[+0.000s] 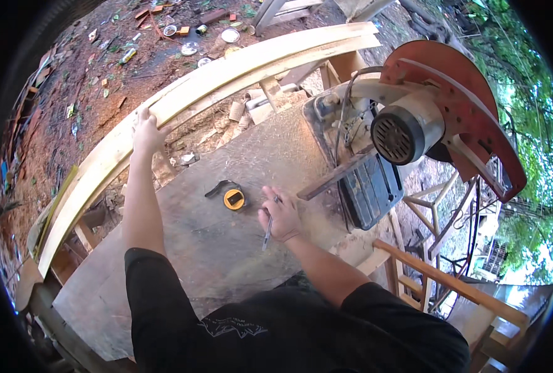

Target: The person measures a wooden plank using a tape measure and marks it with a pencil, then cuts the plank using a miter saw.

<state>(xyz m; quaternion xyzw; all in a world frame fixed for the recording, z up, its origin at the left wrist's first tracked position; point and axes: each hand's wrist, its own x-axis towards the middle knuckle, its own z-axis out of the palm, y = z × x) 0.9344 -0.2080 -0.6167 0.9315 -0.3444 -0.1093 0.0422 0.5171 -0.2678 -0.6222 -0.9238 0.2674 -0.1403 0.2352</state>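
Note:
My left hand [147,129] reaches forward to a long pale wooden board [226,73], fingers closed over it near its middle. The board runs from the lower left to the top right, with a second plank [313,55] along its near side. Over the table, my right hand [282,216] is closed around a slim pen [266,236], its tip end pointing toward me. Just left of that hand, a round yellow tape measure [233,199] with a black strap [218,186] lies on the worn table [195,255].
At the right stands a chop saw with a red guard [438,78], a motor [397,133] and a dusty base [371,189]. A metal bar [335,177] juts from it toward my right hand. Wooden frames [450,280] stand at the lower right. Litter and sawdust cover the ground beyond.

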